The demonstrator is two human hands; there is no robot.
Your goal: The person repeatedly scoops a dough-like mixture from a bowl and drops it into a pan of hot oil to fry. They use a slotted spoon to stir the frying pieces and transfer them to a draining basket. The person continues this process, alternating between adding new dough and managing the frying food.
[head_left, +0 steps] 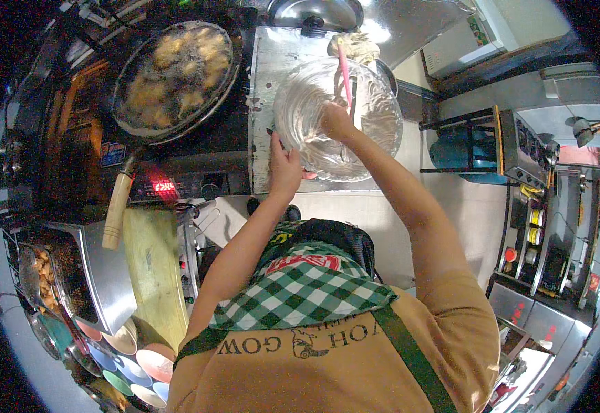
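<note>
Before me a large mixing bowl [382, 121] has pale, streaky batter smeared over its inside. At the bowl's near left edge, my left hand [285, 168] grips the rim, fingers along the outer side. My right hand [337, 121] is closed like a fist inside the bowl. Right beside its knuckles runs a pink utensil handle [344, 72], which reaches up past the far rim. Whether my right fingers hold that utensil is hidden. Beneath the bowl is a worn, pale worktop [263, 57]. A crumpled, pale, cloth-like bundle [362, 45] lies behind the bowl.
Left of the bowl, golden pieces fry in bubbling oil in a wok [173, 82]; its wooden handle [117, 211] points towards me. A lit red display [164, 187] shows on the cooktop. Several coloured bowls [155, 364] stand lower left. A dark lid [314, 13] sits at the back.
</note>
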